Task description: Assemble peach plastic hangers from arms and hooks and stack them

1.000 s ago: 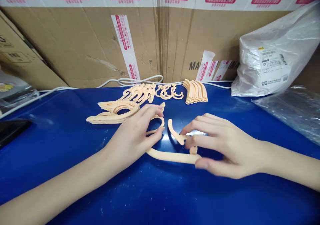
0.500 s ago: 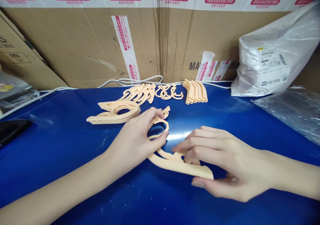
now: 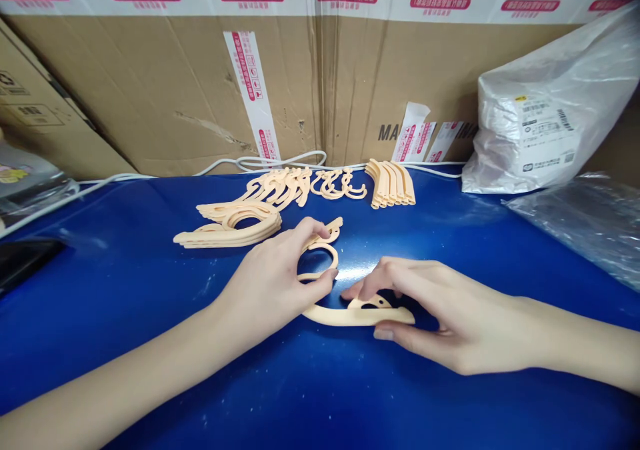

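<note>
A cream, curved plastic hanger [image 3: 357,316] lay at the middle of the glossy blue table [image 3: 300,397], its looped part held in the half-curled left hand [image 3: 277,267]. The right hand [image 3: 460,307], partly open, straddled the hanger's right end, thumb on the near side, fingers on the far; how firmly it gripped could not be told. Left lay a stack of cream plastic hangers [image 3: 227,239]; farther back, cream plastic hooks [image 3: 327,189] sat before a brown cardboard box [image 3: 175,90].
</note>
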Action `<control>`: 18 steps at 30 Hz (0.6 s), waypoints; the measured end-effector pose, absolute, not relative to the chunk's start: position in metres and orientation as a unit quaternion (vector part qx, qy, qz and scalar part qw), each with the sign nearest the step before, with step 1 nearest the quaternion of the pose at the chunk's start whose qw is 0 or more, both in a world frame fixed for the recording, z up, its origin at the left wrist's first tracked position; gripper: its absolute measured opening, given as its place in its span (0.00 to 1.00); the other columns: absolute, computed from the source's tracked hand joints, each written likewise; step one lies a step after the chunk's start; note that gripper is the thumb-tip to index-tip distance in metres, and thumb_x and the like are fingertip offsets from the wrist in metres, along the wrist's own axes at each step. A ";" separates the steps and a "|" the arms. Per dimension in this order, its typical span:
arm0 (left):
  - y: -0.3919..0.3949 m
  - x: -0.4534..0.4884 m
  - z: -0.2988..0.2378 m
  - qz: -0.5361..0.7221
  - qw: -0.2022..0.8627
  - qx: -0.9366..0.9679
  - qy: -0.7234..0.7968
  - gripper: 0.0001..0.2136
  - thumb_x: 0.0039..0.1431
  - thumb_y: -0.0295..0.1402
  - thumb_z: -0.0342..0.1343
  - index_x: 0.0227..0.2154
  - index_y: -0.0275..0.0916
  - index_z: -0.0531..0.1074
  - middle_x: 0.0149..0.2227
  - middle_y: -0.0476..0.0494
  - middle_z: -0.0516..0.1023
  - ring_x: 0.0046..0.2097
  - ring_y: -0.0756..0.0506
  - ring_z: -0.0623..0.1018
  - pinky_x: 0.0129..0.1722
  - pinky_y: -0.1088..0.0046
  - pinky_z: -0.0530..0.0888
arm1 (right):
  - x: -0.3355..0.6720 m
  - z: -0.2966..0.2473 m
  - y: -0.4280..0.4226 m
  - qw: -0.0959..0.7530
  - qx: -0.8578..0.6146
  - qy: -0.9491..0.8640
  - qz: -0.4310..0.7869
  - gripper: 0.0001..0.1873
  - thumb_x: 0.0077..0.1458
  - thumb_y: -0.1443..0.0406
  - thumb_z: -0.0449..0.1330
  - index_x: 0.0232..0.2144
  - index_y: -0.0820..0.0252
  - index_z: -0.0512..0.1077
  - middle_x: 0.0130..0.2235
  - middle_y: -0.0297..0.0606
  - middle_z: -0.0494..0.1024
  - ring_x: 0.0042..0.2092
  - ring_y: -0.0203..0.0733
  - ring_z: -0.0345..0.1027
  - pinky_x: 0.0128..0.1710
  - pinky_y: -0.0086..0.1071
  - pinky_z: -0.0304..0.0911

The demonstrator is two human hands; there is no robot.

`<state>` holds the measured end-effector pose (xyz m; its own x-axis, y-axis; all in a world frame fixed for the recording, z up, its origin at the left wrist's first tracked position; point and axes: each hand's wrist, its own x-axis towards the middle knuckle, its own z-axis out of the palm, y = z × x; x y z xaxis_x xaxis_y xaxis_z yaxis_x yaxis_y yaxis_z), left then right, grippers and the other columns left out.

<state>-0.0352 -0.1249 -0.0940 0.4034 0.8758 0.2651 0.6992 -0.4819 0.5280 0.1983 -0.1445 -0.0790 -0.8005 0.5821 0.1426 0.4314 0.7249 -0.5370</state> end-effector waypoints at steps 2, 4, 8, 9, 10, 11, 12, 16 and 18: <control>-0.125 -0.035 -0.095 0.255 0.162 0.822 0.483 0.14 0.56 0.36 0.57 0.45 0.45 0.65 0.47 0.48 0.78 0.48 0.42 0.77 0.50 0.61 0.72 | 0.198 -0.081 -0.144 0.145 -0.264 -0.921 0.248 0.14 0.58 0.68 0.57 0.47 0.58 0.66 0.43 0.37 0.75 0.44 0.38 0.71 0.44 0.31 0.65; -0.125 -0.035 -0.095 0.256 0.168 0.820 0.483 0.14 0.56 0.36 0.57 0.45 0.45 0.65 0.47 0.49 0.77 0.49 0.43 0.76 0.51 0.61 0.72 | 0.199 -0.083 -0.142 0.151 -0.256 -0.923 0.245 0.13 0.59 0.68 0.57 0.47 0.58 0.66 0.44 0.38 0.75 0.45 0.38 0.70 0.45 0.31 0.65; -0.127 -0.034 -0.096 0.291 0.218 0.801 0.476 0.16 0.55 0.33 0.57 0.46 0.46 0.63 0.51 0.48 0.75 0.52 0.43 0.75 0.53 0.62 0.71 | 0.201 -0.085 -0.138 0.183 -0.249 -0.931 0.196 0.12 0.62 0.68 0.54 0.48 0.60 0.68 0.48 0.40 0.73 0.47 0.37 0.70 0.45 0.30 0.66; -0.128 -0.034 -0.096 0.303 0.238 0.793 0.473 0.17 0.55 0.33 0.57 0.46 0.46 0.62 0.51 0.48 0.74 0.52 0.43 0.75 0.52 0.63 0.72 | 0.201 -0.086 -0.137 0.187 -0.251 -0.933 0.177 0.12 0.63 0.68 0.52 0.48 0.60 0.68 0.48 0.41 0.73 0.46 0.37 0.70 0.45 0.30 0.66; -0.129 -0.033 -0.096 0.311 0.258 0.785 0.470 0.17 0.54 0.33 0.58 0.46 0.45 0.62 0.52 0.47 0.74 0.53 0.43 0.74 0.52 0.63 0.72 | 0.201 -0.087 -0.136 0.191 -0.253 -0.935 0.160 0.12 0.63 0.68 0.52 0.48 0.60 0.69 0.48 0.41 0.73 0.46 0.38 0.70 0.45 0.31 0.66; -0.129 -0.033 -0.095 0.316 0.277 0.778 0.468 0.18 0.53 0.32 0.58 0.46 0.45 0.61 0.51 0.47 0.73 0.53 0.43 0.74 0.51 0.64 0.73 | 0.200 -0.088 -0.135 0.194 -0.256 -0.935 0.147 0.12 0.64 0.68 0.51 0.48 0.60 0.70 0.48 0.41 0.73 0.46 0.38 0.70 0.46 0.32 0.67; -0.130 -0.032 -0.095 0.317 0.293 0.772 0.465 0.18 0.53 0.32 0.58 0.46 0.45 0.61 0.51 0.46 0.73 0.54 0.42 0.74 0.51 0.63 0.73 | 0.199 -0.089 -0.134 0.195 -0.259 -0.936 0.140 0.12 0.64 0.68 0.51 0.47 0.60 0.70 0.48 0.42 0.73 0.47 0.39 0.70 0.46 0.32 0.67; -0.131 -0.031 -0.095 0.312 0.320 0.769 0.456 0.18 0.52 0.30 0.57 0.46 0.45 0.61 0.52 0.45 0.72 0.56 0.41 0.72 0.52 0.61 0.73 | 0.196 -0.092 -0.132 0.191 -0.267 -0.937 0.119 0.13 0.65 0.67 0.50 0.46 0.60 0.71 0.48 0.42 0.74 0.47 0.40 0.69 0.46 0.35 0.66; -0.130 -0.031 -0.095 0.309 0.330 0.770 0.450 0.18 0.53 0.29 0.56 0.46 0.45 0.61 0.52 0.45 0.72 0.56 0.41 0.72 0.52 0.61 0.73 | 0.195 -0.093 -0.131 0.181 -0.265 -0.942 0.102 0.13 0.65 0.67 0.50 0.46 0.60 0.72 0.48 0.42 0.75 0.47 0.41 0.68 0.46 0.38 0.65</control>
